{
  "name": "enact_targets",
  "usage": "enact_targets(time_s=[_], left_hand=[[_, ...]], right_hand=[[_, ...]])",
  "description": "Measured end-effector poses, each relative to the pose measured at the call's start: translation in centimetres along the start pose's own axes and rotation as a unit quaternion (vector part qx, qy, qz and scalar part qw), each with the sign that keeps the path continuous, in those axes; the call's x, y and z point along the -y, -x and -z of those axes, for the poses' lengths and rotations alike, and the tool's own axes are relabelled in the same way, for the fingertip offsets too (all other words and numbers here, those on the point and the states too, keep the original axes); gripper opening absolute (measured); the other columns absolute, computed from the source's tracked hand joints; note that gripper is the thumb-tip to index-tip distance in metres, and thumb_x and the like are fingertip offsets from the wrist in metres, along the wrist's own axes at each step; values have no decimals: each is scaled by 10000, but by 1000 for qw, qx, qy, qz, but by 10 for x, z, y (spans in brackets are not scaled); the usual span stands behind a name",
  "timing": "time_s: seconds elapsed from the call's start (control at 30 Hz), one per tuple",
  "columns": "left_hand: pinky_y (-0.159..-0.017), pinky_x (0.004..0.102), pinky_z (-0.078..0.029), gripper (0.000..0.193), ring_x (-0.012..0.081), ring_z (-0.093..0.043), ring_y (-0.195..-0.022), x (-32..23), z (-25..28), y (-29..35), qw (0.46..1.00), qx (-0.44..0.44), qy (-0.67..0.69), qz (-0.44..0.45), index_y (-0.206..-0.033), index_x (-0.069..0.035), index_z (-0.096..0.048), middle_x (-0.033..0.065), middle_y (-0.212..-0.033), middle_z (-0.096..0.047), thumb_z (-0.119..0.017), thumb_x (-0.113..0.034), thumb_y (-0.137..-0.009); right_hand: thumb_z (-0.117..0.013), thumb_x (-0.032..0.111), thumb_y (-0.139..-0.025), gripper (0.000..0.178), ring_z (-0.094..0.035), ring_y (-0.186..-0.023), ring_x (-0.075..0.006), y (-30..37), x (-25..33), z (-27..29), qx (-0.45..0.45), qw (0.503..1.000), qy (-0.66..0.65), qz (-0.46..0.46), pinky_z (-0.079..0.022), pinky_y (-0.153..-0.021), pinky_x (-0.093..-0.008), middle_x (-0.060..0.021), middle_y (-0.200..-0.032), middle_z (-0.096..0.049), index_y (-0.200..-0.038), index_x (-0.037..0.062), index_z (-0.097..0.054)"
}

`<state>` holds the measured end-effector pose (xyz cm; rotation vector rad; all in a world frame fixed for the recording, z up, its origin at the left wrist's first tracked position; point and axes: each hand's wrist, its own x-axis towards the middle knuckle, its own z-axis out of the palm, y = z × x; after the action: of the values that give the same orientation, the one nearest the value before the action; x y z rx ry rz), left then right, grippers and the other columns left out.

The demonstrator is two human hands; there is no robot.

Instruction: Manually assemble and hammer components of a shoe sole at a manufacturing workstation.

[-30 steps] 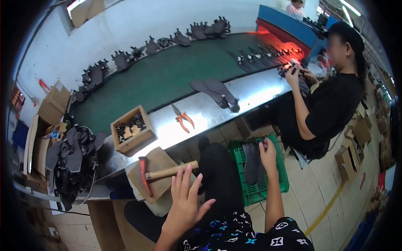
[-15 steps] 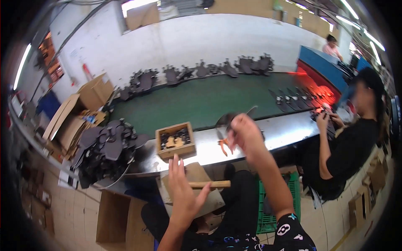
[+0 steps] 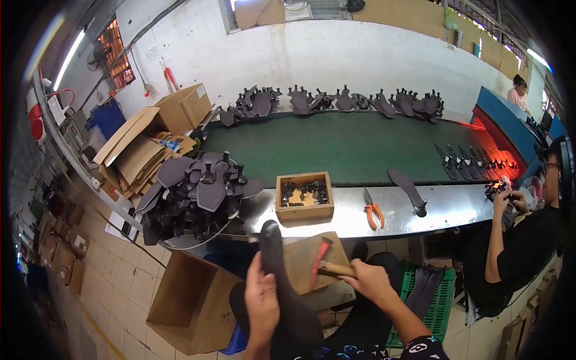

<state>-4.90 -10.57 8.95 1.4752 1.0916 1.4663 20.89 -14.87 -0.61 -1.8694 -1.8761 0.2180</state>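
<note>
My left hand (image 3: pixel 263 297) is closed around a dark shoe sole (image 3: pixel 282 288), held upright over my lap with its heel end at the top. In my right hand (image 3: pixel 372 281) is the wooden handle of a hammer (image 3: pixel 337 268); its red head rests on or just over a tan board (image 3: pixel 297 255) across my lap. Another heeled sole (image 3: pixel 409 191) lies on the metal table edge. Beside it are pliers (image 3: pixel 373 210) with orange handles. A wooden box (image 3: pixel 305 211) of small black pieces stands farther left.
A heap of heeled soles (image 3: pixel 207 186) sits at the table's left end. Behind the metal edge runs a green conveyor belt (image 3: pixel 312 147), more soles lining its far side. An open carton (image 3: pixel 186 306) and a green crate (image 3: pixel 445 300) flank my legs. A co-worker (image 3: pixel 522 240) sits at right.
My left hand, open before, now grips a sole. The right hand has come down from above the table and taken up the hammer from my lap. The view has swung left.
</note>
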Motion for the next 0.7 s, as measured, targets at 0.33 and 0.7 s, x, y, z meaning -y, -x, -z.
enact_targets(time_s=[0.33, 0.7], left_hand=[[-1069, 572, -266, 502, 390, -380, -1325, 61, -46, -57, 863, 105, -484, -101, -1322, -41, -563, 184, -1456, -438, -690, -218, -870], [-832, 406, -505, 124, 282, -640, -1017, 163, -110, -280, 578, 333, -691, -277, -902, -84, -750, 91, -967, -710, -704, -123, -794]], right_hand=[[-724, 192, -922, 242, -544, -512, -108, 137, -57, 39, -245, 863, -317, -309, -432, -505, -278, -25, -588, -564, -836, -8, -618], [-590, 227, -1025, 240, -411, -432, -38, 115, -69, 16, -263, 777, -474, -320, -308, -409, -217, 41, -577, -460, -896, 27, -615]])
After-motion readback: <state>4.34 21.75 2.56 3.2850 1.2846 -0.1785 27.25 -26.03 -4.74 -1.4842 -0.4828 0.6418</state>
